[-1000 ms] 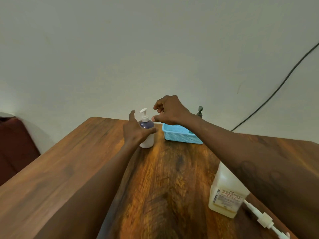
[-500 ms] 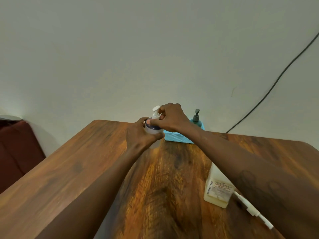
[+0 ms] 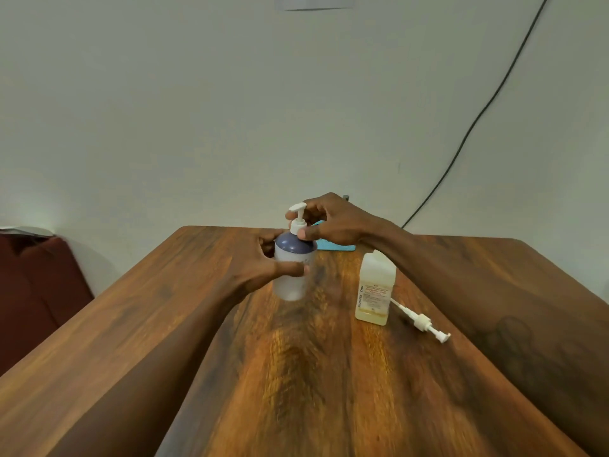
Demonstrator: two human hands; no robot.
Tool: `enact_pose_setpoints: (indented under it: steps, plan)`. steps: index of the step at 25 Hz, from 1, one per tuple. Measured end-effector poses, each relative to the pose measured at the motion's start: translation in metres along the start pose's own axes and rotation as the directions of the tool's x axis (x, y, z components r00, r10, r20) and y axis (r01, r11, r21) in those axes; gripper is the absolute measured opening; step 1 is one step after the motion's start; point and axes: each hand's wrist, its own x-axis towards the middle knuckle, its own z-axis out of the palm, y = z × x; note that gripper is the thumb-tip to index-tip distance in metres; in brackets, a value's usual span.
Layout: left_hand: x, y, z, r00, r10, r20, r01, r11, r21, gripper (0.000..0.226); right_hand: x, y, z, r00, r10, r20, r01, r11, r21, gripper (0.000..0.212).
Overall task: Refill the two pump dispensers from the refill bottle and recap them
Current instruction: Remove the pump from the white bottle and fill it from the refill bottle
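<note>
A white pump dispenser (image 3: pixel 291 275) with a dark blue shoulder and white pump head is held above the wooden table (image 3: pixel 131 324). My left hand (image 3: pixel 260 268) wraps around its body. My right hand (image 3: pixel 329 225) pinches the pump collar at its top. To the right stands an open, square, pale yellow bottle (image 3: pixel 374 291) with a printed label. A loose white pump (image 3: pixel 421 321) lies on the table beside it. A second dispenser in the blue basket is almost wholly hidden behind my right hand.
A light blue basket (image 3: pixel 336 247) sits at the table's far edge by the wall. A black cable (image 3: pixel 478 117) runs down the wall at the right. A dark red seat (image 3: pixel 36 285) stands left of the table.
Both hands have lifted the white dispenser off the far end of the table and brought it closer to me. The view has tilted, showing more of the table.
</note>
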Motion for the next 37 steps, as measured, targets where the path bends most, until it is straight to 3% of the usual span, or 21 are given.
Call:
enact_pose_setpoints:
  steps: [2, 6, 8, 10, 12, 16, 18, 20, 23, 25, 30, 37]
  plan:
    - [-0.015, 0.005, 0.006, 0.996, 0.033, -0.082, -0.027, 0.998, 0.065, 0.055, -0.019, -0.009, 0.000, 0.999, 0.044, 0.029, -0.045, 0.998, 0.043, 0.070]
    - [-0.038, 0.003, 0.025, 0.979, 0.099, -0.180, -0.064, 0.979, 0.191, 0.076, -0.033, -0.015, 0.015, 0.958, 0.000, -0.288, -0.096, 0.943, -0.319, 0.055]
    - [-0.044, 0.004, 0.030, 0.983, 0.049, -0.178, -0.008, 0.975, 0.221, 0.080, -0.038, -0.015, 0.014, 0.966, 0.023, -0.258, -0.119, 0.924, -0.362, 0.041]
    - [-0.047, 0.002, 0.031, 0.990, 0.016, -0.140, 0.019, 0.970, 0.240, 0.082, -0.046, -0.013, 0.007, 0.992, 0.072, -0.100, -0.093, 0.971, -0.219, 0.021]
    - [-0.049, 0.001, 0.032, 0.993, 0.008, -0.116, 0.022, 0.968, 0.251, 0.086, -0.052, -0.012, 0.004, 0.995, 0.082, 0.057, -0.078, 0.994, -0.072, 0.047]
    - [-0.050, -0.002, 0.037, 0.994, 0.052, -0.097, -0.024, 0.963, 0.270, 0.082, -0.049, -0.010, 0.014, 0.991, 0.093, -0.093, -0.120, 0.925, -0.359, 0.049]
    - [-0.050, -0.002, 0.037, 0.995, 0.070, -0.071, -0.047, 0.956, 0.289, 0.073, -0.047, -0.006, 0.017, 0.992, 0.075, -0.099, -0.112, 0.884, -0.453, 0.048]
    - [-0.047, -0.004, 0.032, 1.000, 0.027, 0.003, -0.027, 0.957, 0.290, 0.070, -0.048, -0.001, 0.018, 0.998, 0.043, -0.048, -0.060, 0.891, -0.451, 0.032]
    - [-0.041, -0.015, 0.020, 0.982, -0.109, 0.153, 0.056, 0.947, 0.315, 0.083, -0.053, 0.003, 0.020, 1.000, 0.012, -0.014, -0.016, 0.937, -0.349, 0.027]
    - [-0.042, -0.029, 0.013, 0.966, -0.185, 0.180, 0.132, 0.953, 0.273, 0.085, -0.054, 0.002, 0.015, 0.998, -0.048, -0.042, 0.033, 0.950, -0.311, 0.025]
    - [-0.045, -0.061, 0.009, 0.961, -0.277, -0.018, 0.274, 0.934, 0.228, 0.078, -0.056, 0.009, 0.002, 0.981, -0.124, -0.148, 0.087, 0.968, -0.234, 0.023]
    - [-0.045, -0.068, 0.011, 0.906, -0.294, -0.304, 0.344, 0.930, 0.127, 0.077, -0.056, 0.030, 0.018, 0.970, -0.022, -0.243, -0.035, 0.972, -0.231, 0.025]
